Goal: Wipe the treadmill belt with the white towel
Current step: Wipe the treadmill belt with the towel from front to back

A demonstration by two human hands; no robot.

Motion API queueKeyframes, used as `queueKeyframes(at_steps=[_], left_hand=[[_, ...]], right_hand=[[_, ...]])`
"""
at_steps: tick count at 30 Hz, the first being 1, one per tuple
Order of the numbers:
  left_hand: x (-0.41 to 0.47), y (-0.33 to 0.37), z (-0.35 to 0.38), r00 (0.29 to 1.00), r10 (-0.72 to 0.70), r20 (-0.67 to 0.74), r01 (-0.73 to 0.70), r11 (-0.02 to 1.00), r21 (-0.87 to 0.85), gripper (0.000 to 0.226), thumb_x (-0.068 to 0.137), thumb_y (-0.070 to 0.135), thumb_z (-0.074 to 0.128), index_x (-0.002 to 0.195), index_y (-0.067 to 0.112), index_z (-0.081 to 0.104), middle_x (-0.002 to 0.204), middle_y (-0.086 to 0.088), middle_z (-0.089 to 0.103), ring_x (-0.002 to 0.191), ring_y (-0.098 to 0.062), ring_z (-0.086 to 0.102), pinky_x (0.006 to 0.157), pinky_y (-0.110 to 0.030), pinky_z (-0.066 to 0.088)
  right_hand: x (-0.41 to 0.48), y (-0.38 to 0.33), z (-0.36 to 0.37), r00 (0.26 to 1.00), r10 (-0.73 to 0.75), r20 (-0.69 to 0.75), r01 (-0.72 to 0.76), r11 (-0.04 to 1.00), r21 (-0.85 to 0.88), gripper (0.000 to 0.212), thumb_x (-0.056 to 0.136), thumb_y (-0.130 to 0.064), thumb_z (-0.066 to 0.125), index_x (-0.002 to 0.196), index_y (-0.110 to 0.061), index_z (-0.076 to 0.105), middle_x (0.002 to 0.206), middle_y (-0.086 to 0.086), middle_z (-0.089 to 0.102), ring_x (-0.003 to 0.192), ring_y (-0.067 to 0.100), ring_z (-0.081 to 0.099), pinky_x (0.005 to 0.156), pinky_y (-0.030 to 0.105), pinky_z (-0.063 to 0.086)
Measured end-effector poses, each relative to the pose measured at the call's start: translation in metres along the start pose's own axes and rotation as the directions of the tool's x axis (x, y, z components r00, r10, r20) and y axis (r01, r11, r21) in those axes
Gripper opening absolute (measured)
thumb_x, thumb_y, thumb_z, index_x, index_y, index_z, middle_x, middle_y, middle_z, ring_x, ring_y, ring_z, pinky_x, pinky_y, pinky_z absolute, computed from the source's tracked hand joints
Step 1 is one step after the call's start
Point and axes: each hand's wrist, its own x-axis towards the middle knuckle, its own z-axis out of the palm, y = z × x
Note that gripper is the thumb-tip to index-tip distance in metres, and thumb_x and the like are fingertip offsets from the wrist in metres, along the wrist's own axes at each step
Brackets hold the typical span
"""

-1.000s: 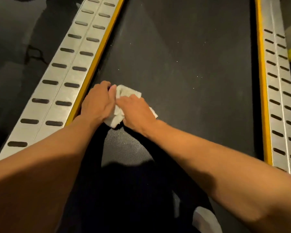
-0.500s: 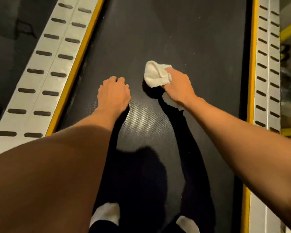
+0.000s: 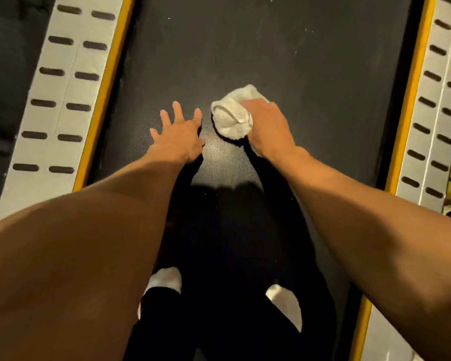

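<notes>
Head view, looking down the length of the treadmill. The wiping step is under way. The white towel (image 3: 231, 118) lies bunched into a wad on the belt (image 3: 310, 74), roughly at mid-width and slightly toward the right side, well clear of both yellow edge strips.

The right hand (image 3: 270, 128) sits on the wad's right portion, knuckles up, fingers curled down into the cloth. This is a closed grip on the towel, bearing it against the belt. The fingertips are hidden under the hand. The right forearm runs in from the lower right, nearly straight.

The left hand (image 3: 179, 134) holds nothing. Its fingers are straight and spread, palm down, just beside the towel but not touching it. It appears to rest on the belt as a brace, though contact cannot be confirmed. The left forearm comes in from the lower left.

Pale specks show on the belt farther up and to the right, so in the inspector's judgement much of the surface remains to be covered. The next move calls for a firm stroke of the wad across or along the belt with steady downward pressure. The free hand should stay out of its path.

The person's feet in white socks (image 3: 167, 280) stand on the belt's near end. Slotted grey side rails (image 3: 63, 100) flank the belt.
</notes>
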Motion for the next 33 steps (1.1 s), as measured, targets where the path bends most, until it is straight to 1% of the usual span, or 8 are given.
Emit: queueKeyframes(at_steps=[3, 6, 9, 13, 20, 23, 28, 33], left_hand=[[-0.003, 0.002, -0.002, 0.998, 0.004, 0.056, -0.006, 1.000, 0.029, 0.084, 0.093, 0.031, 0.059, 0.153, 0.029, 0.000, 0.158, -0.015, -0.022, 0.143, -0.045, -0.015, 0.110, -0.069, 0.009], [-0.007, 0.005, -0.006, 0.995, 0.004, 0.097, -0.010, 0.998, 0.063, 0.099, 0.086, 0.026, 0.068, 0.153, 0.029, -0.005, 0.156, -0.016, -0.026, 0.142, -0.046, -0.017, 0.111, -0.069, 0.007], [-0.005, 0.005, -0.006, 0.993, 0.011, 0.118, -0.017, 0.998, 0.052, 0.109, 0.081, 0.029, 0.075, 0.153, 0.027, -0.008, 0.156, -0.017, -0.027, 0.142, -0.047, -0.019, 0.111, -0.069, 0.006], [-0.004, 0.006, -0.005, 0.991, 0.013, 0.130, -0.020, 0.998, 0.054, 0.111, 0.081, 0.020, 0.075, 0.152, 0.025, -0.010, 0.153, -0.020, -0.031, 0.140, -0.049, -0.022, 0.110, -0.070, 0.003], [-0.005, 0.006, -0.007, 0.992, 0.028, 0.123, -0.040, 0.995, 0.088, 0.106, 0.086, 0.015, 0.070, 0.152, 0.024, -0.013, 0.153, -0.022, -0.030, 0.139, -0.051, -0.020, 0.109, -0.071, 0.004], [-0.003, 0.006, -0.003, 0.993, 0.035, 0.116, -0.045, 0.996, 0.083, 0.107, 0.085, 0.014, 0.071, 0.152, 0.023, -0.012, 0.153, -0.023, -0.029, 0.139, -0.052, -0.020, 0.109, -0.072, 0.005], [0.000, 0.004, -0.001, 0.997, 0.038, 0.071, -0.041, 0.999, 0.036, 0.108, 0.081, 0.016, 0.075, 0.153, 0.025, -0.005, 0.155, -0.021, -0.027, 0.141, -0.049, -0.019, 0.109, -0.071, 0.004], [0.000, 0.001, 0.002, 0.999, 0.030, 0.033, -0.031, 0.999, 0.021, 0.110, 0.081, 0.016, 0.076, 0.153, 0.030, -0.006, 0.157, -0.017, -0.023, 0.143, -0.046, -0.017, 0.109, -0.070, 0.006]], right_hand=[[-0.035, -0.017, 0.009, 0.996, -0.022, 0.084, 0.022, 1.000, 0.011, 0.049, 0.080, 0.000, 0.051, 0.123, -0.023, 0.057, 0.122, 0.002, 0.057, 0.106, 0.030, 0.051, 0.078, 0.034, 0.041], [-0.090, -0.032, 0.012, 0.976, -0.150, 0.155, 0.108, 0.963, 0.248, 0.033, 0.076, -0.006, 0.056, 0.105, -0.015, 0.067, 0.104, 0.006, 0.065, 0.094, 0.030, 0.058, 0.075, 0.038, 0.049], [-0.073, -0.019, -0.001, 0.994, 0.040, 0.105, -0.063, 0.972, 0.226, 0.028, 0.076, -0.040, 0.047, 0.091, -0.027, 0.066, 0.092, -0.009, 0.066, 0.081, 0.018, 0.063, 0.063, 0.031, 0.049], [-0.023, 0.013, -0.010, 0.963, 0.251, -0.098, -0.246, 0.968, 0.056, 0.029, 0.082, -0.014, 0.049, 0.104, -0.028, 0.062, 0.104, 0.001, 0.065, 0.095, 0.030, 0.060, 0.070, 0.031, 0.042], [-0.118, -0.040, 0.028, 0.979, -0.045, 0.198, 0.015, 0.989, 0.148, 0.051, 0.074, -0.008, 0.061, 0.122, -0.026, 0.056, 0.116, 0.000, 0.049, 0.104, 0.023, 0.045, 0.081, 0.038, 0.046], [-0.086, -0.017, 0.021, 0.996, 0.072, 0.052, -0.079, 0.985, 0.154, 0.029, 0.081, -0.023, 0.055, 0.108, -0.033, 0.061, 0.104, -0.012, 0.054, 0.096, 0.016, 0.050, 0.073, 0.021, 0.038], [-0.003, 0.028, 0.000, 0.956, 0.200, -0.215, -0.207, 0.978, -0.010, 0.034, 0.075, -0.020, 0.053, 0.108, -0.027, 0.059, 0.112, 0.002, 0.058, 0.099, 0.030, 0.052, 0.081, 0.040, 0.045], [-0.047, -0.036, 0.047, 0.978, -0.034, -0.206, 0.073, 0.980, 0.186, 0.064, 0.062, 0.011, 0.055, 0.118, -0.020, 0.063, 0.115, 0.001, 0.062, 0.113, 0.025, 0.051, 0.089, 0.032, 0.028]])
